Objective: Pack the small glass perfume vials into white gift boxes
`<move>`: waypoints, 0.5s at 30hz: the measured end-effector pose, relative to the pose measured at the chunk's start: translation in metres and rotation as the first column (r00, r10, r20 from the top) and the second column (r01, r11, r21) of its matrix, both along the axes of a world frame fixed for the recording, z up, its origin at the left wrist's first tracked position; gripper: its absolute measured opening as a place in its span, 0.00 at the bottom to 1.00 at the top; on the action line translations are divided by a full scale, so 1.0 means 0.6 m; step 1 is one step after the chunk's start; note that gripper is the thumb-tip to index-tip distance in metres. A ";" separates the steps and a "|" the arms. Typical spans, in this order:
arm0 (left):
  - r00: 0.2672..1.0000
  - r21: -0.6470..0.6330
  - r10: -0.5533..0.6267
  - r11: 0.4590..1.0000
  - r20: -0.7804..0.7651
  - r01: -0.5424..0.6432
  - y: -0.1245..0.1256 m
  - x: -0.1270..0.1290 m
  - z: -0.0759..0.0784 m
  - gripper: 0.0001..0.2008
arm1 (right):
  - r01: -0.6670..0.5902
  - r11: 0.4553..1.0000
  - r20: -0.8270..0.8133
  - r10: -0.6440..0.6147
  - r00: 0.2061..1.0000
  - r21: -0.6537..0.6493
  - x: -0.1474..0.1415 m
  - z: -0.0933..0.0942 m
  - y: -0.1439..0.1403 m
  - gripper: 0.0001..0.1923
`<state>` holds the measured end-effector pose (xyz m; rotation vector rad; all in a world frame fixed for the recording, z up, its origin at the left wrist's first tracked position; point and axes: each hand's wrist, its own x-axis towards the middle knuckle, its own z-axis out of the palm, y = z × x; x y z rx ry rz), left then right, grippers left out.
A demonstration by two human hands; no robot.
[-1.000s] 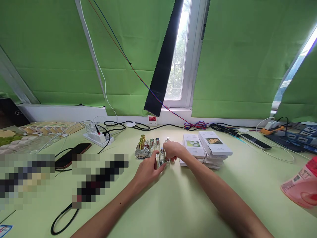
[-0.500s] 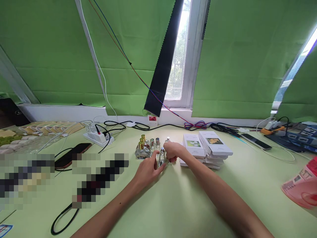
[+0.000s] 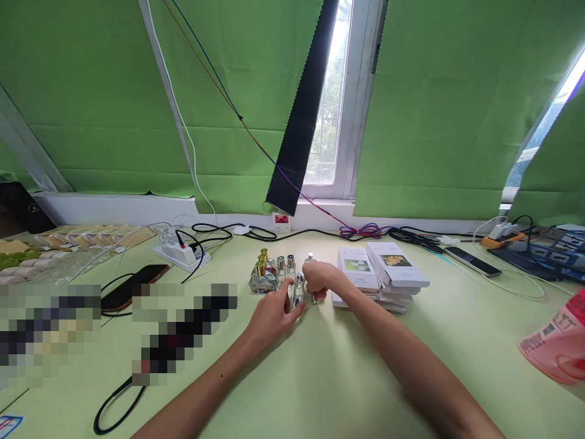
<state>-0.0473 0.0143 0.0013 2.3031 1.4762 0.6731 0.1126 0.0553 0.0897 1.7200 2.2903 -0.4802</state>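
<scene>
I see pale green table (image 3: 320, 378) | bright green curtains (image 3: 448, 122) | clear glass bottles, silver caps (image 3: 299, 288) | gold caps on round bottles (image 3: 261, 268) | white boxes, flower pictures (image 3: 397, 263) | black cable (image 3: 114, 405) | pink-red packet (image 3: 555, 344)

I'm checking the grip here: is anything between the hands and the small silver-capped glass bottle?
Nothing visible is. The left hand touches the small silver-capped clear glass bottle from its left; the right hand is closed at its right. Gold-capped bottles stand apart, further left.

Pale green table (image 3: 320, 390) with small glass bottles (image 3: 274, 274), stacked white boxes (image 3: 388, 268), phones (image 3: 470, 261), cables (image 3: 210, 231).
</scene>
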 end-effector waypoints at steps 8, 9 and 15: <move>1.000 -0.019 -0.005 1.000 -0.001 0.005 -0.002 0.001 0.006 0.26 | 0.030 0.999 -0.012 -0.030 0.999 -0.012 0.000 0.003 0.002 0.10; 1.000 -0.020 -0.005 1.000 0.001 0.005 -0.002 0.002 0.006 0.26 | 0.033 0.999 -0.016 -0.033 0.999 -0.013 -0.001 0.003 0.002 0.10; 1.000 -0.022 -0.002 1.000 -0.006 0.001 -0.001 0.001 0.005 0.27 | 0.040 0.999 -0.066 -0.040 0.997 0.003 0.003 0.006 0.003 0.08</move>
